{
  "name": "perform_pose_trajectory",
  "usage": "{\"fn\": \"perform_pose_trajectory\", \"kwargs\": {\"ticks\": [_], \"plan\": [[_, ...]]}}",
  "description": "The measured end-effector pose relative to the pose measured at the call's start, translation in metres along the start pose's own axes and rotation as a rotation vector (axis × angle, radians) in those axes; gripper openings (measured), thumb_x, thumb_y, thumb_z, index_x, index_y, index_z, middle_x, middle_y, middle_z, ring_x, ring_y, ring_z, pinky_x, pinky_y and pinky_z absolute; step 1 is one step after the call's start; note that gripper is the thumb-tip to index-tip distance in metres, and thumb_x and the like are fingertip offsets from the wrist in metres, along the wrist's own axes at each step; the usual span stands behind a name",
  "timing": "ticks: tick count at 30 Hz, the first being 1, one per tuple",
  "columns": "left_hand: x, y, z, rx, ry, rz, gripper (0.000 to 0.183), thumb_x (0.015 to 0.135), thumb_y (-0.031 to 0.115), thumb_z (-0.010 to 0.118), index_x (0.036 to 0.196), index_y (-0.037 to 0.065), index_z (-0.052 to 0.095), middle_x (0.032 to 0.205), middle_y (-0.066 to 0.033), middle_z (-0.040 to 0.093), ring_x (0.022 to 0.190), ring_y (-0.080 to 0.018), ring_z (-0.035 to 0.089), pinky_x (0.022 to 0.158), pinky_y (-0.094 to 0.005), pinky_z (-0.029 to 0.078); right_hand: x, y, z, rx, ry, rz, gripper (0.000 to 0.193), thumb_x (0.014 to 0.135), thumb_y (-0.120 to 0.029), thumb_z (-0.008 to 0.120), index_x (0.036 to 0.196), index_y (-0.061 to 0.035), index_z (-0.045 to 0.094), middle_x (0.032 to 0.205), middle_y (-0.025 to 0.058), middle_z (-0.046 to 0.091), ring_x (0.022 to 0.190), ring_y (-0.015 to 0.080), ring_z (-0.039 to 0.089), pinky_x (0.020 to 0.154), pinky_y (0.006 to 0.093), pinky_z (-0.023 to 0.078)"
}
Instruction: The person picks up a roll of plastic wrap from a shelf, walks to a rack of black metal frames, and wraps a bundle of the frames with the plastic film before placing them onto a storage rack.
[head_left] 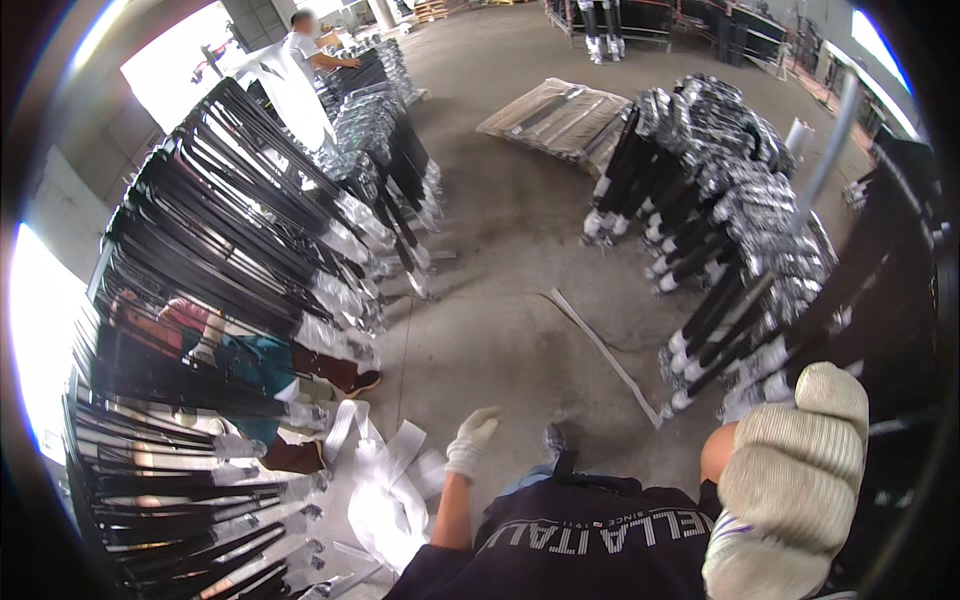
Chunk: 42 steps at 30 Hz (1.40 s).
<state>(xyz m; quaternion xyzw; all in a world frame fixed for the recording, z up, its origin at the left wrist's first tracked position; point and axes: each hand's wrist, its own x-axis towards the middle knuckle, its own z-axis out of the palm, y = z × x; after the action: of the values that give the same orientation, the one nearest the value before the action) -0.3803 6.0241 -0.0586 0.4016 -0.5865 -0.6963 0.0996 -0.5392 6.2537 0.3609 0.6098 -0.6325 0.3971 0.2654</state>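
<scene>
My right hand (790,490), in a cream knitted glove, is raised large and close at the lower right. Its fingers are curled into a fist; whatever they may hold is hidden. My left hand (473,440), in a white glove, hangs low near the middle, its fingers loosely extended and nothing visible in them. Nearest to it, on the left, lies a heap of white plastic strips (390,500). Beyond that stand rows of black tubular metal frames (215,220), their feet wrapped in clear film. More film-wrapped black frames (715,200) are stacked on the right.
Behind the left frames, a co-worker in teal trousers (245,375) bends down. Another person (305,50) stands at the far left. A cardboard-covered flat stack (555,115) lies ahead. A pale strip (605,350) crosses the concrete floor. A blurred grey bar (832,150) slants at the right.
</scene>
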Motion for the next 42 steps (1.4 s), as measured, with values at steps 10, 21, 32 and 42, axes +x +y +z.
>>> {"fn": "perform_pose_trajectory", "kwargs": {"ticks": [10,21,32,42], "plan": [[0.344,0.230,0.048,0.209,-0.392,0.145,0.026,0.085,0.007,0.053,0.111,0.003,0.054,0.101,-0.0051,0.060,0.092,-0.0109,0.055,0.083,-0.0239,0.043,0.162,0.302,0.182,0.164,-0.076,-0.137,0.027,0.087,-0.030,0.044,0.075,-0.0077,0.055,0.063,0.0035,0.054,0.051,0.0176,0.052,0.055,0.0342,0.046],[0.645,0.377,-0.046,0.101,-0.273,-0.146,0.032,0.085,0.017,0.054,0.113,0.001,0.053,0.104,-0.0075,0.058,0.097,-0.0149,0.055,0.086,-0.0271,0.043,0.379,0.641,0.405,1.080,-0.267,-0.265,0.031,0.086,-0.030,0.048,0.072,-0.0046,0.060,0.064,0.0053,0.058,0.050,0.0168,0.053,0.046,0.0277,0.043],[1.105,0.521,-0.153,-0.140,-0.174,-0.117,0.028,0.084,0.014,0.056,0.109,0.003,0.054,0.094,-0.0076,0.061,0.080,-0.0147,0.060,0.073,-0.0253,0.048,0.465,0.941,0.790,1.259,-0.379,1.098,0.040,0.088,-0.034,0.047,0.076,0.0014,0.062,0.065,0.0083,0.061,0.057,0.0141,0.058,0.058,0.0255,0.047],[1.480,0.742,-0.063,0.158,-0.618,-0.080,0.028,0.082,0.011,0.059,0.109,0.002,0.055,0.089,-0.0058,0.062,0.074,-0.0106,0.057,0.066,-0.0229,0.048,0.408,1.189,0.982,1.084,0.476,1.837,0.033,0.085,-0.029,0.053,0.078,0.0012,0.062,0.060,0.0077,0.059,0.055,0.0175,0.058,0.056,0.0281,0.047]]}}
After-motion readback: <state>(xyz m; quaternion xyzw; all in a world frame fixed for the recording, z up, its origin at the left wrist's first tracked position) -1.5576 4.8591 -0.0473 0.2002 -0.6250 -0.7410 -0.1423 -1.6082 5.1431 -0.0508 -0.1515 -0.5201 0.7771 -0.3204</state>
